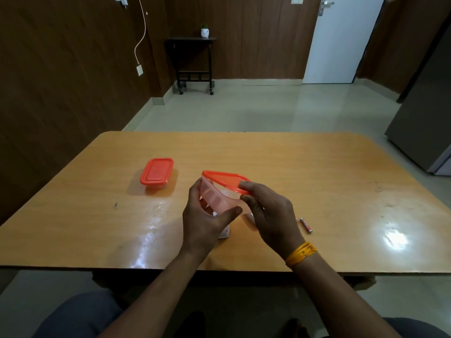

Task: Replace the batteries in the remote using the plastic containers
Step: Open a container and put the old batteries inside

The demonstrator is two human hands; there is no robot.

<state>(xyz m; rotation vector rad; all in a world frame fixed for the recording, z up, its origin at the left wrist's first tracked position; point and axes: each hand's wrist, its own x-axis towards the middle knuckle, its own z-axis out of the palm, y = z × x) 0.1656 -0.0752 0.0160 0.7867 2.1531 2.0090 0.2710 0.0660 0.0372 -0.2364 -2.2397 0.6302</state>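
Note:
I hold a clear plastic container [216,198] above the wooden table [317,167], tilted toward me. My left hand [207,220] grips its body from the left and below. My right hand [271,213] pinches its orange lid [224,180] at the near right corner, and the lid is lifted there. A second clear container with an orange lid [157,173] stands closed to the left. One red battery [305,225] lies on the table right of my right hand. A white remote [224,234] is mostly hidden under my hands.
A small dark mark [116,205] lies on the table at the left. Beyond the table are a tiled floor, a black side table [192,59] with a small potted plant, a white door [341,40] and a grey appliance [424,128] at the right.

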